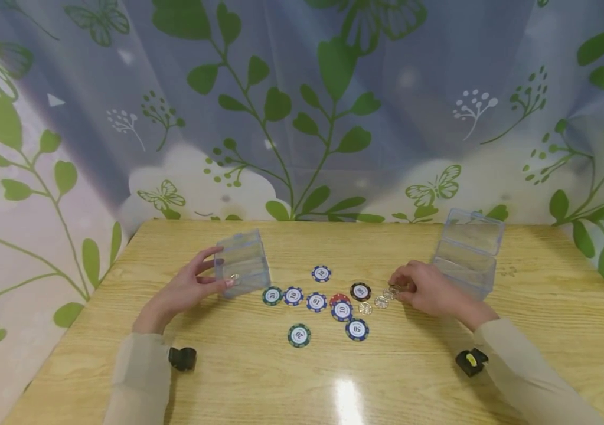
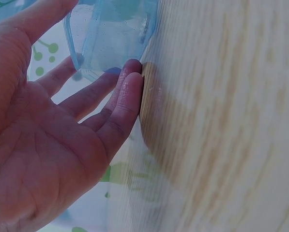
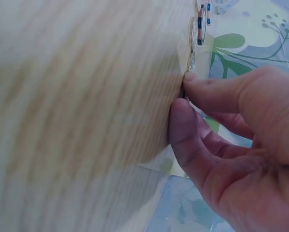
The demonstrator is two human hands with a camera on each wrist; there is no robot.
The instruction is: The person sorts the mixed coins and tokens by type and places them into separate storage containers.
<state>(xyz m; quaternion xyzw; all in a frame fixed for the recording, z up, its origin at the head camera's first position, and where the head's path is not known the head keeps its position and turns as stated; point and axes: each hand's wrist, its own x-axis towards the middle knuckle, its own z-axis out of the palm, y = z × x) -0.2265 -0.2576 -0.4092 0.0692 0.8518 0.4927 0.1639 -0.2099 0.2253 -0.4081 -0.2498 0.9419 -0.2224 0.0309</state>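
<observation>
My left hand (image 1: pixel 187 287) holds a clear plastic box (image 1: pixel 245 254) on the left, thumb on the front and fingers at its side. A small coin-like piece (image 1: pixel 235 277) shows by that thumb. In the left wrist view, the bluish box (image 2: pixel 110 36) sits between the thumb and the fingers (image 2: pixel 125 96), two fingertips low by the table. My right hand (image 1: pixel 429 289) pinches at a gold coin on the table, mostly hidden by thumb and forefinger. Gold coins (image 1: pixel 381 302) lie just left of it. In the right wrist view, the thumb (image 3: pixel 217 92) and forefinger meet at the tabletop.
Several poker chips lie mid-table, among them a black chip (image 1: pixel 361 291), a green chip (image 1: pixel 299 335) and a red chip (image 1: pixel 340 300) partly under a blue chip (image 1: pixel 341 310). A second clear box (image 1: pixel 466 260) stands with its lid up behind my right hand. A patterned curtain (image 1: pixel 302 118) hangs behind.
</observation>
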